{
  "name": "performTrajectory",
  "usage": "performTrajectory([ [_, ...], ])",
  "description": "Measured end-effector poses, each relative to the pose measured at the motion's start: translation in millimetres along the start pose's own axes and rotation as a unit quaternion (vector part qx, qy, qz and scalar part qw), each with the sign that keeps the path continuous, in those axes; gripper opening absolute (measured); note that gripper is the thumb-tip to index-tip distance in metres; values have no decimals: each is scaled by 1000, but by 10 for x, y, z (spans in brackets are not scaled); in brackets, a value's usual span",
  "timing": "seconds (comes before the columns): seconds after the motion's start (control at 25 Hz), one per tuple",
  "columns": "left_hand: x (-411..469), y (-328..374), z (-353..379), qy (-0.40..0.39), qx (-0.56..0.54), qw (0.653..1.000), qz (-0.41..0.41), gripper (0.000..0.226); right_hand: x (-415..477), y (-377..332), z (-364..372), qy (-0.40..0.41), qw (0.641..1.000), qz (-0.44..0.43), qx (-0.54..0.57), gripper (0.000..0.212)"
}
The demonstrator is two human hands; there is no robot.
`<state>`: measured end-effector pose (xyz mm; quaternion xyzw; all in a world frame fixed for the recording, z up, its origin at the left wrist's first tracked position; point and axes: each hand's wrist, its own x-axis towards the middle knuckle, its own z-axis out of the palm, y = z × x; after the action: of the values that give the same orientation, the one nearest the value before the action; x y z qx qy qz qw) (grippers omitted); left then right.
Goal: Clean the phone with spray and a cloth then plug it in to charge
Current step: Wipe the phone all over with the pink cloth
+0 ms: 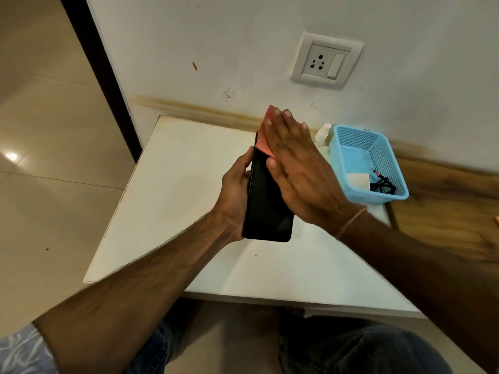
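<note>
My left hand grips a black phone by its left edge and holds it upright above the white table. My right hand lies flat over the upper part of the screen, pressing a pink cloth against it; most of the cloth is hidden under my fingers. A small white spray bottle stands behind my right hand, next to the blue basket. Inside the basket lie a white charger block and a black cable.
A white wall socket with a switch sits on the wall above the table. A wood-grain surface adjoins the table on the right. Tiled floor lies to the left, and my knees are under the table's near edge.
</note>
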<state>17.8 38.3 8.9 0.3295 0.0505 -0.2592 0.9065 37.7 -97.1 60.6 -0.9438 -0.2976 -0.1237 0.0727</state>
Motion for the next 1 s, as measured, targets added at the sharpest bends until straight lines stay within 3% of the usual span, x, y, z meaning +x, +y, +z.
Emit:
performTrajectory([
  [0.28,23,31,-91,-41,-41,997,-50,83,-947,-401,261,-95,989,-112,-34,57],
  [0.4,32,37,-112,-33,-55,997,-53,86,-894,-253,170,-124,979,-158,-41,56],
  [0.6,52,22,-28,5,-54,998,-19,62,-81,-83,103,-60,998,-6,4,57],
  [0.72,45,-10,-14,46,-14,999,-16,59,172,-165,195,-43,995,86,17,58],
  [1.0,41,43,-66,30,-63,997,-45,81,-953,-710,450,-51,996,58,44,62],
])
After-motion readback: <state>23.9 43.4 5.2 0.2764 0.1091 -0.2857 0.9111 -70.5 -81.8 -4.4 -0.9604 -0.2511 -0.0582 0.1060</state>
